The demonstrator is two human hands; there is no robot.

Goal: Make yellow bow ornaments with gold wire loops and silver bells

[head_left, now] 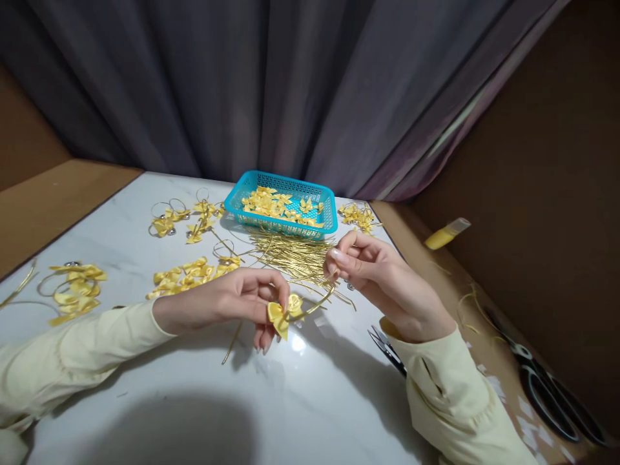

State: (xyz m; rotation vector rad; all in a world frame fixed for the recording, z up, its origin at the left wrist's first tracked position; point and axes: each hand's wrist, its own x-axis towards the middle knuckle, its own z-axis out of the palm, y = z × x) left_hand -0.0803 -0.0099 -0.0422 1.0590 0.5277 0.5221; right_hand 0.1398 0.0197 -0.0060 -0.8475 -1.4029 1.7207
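My left hand is closed in a pinch on a small yellow ribbon bow just above the white table. A thin gold cord runs from the bow up to my right hand, whose fingers are pinched on the cord's other end. Both hands hover over the middle of the table, in front of a pile of gold cord pieces. Pale yellow sleeves cover both arms.
A turquoise basket of yellow bows stands at the back. Finished bows with loops and small bells lie at left and centre. Small snips lie by my right wrist; black scissors and a yellow tube rest at right.
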